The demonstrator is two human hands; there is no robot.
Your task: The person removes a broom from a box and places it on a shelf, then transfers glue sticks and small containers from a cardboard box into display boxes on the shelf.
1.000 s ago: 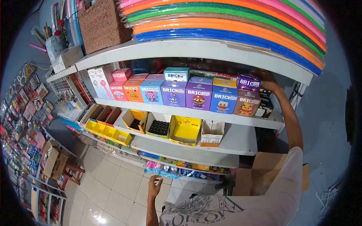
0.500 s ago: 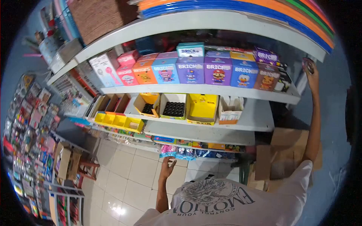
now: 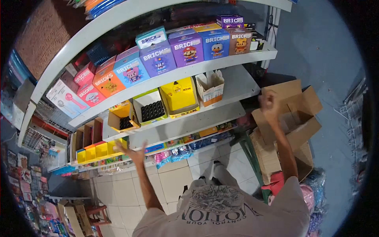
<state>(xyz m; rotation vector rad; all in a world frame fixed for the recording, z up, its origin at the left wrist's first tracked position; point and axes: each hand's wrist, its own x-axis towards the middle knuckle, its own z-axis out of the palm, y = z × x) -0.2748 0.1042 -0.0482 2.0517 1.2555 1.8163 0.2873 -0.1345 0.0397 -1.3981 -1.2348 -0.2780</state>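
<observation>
While open, box (image 3: 302, 130) near right fingers (image 3: 269, 96).

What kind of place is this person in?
Probably a small toy, gift or stationery shop: a shelf shows a row of BRICKS boxes, open display cartons sit below, and many small packaged goods crowd the far left.

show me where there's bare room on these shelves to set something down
The middle shelf is bare right of the open white-and-orange carton; the lower shelf is bare along most of its length beneath the open boxes. The upper shelf is crowded, its BRICKS boxes standing side by side.
</observation>
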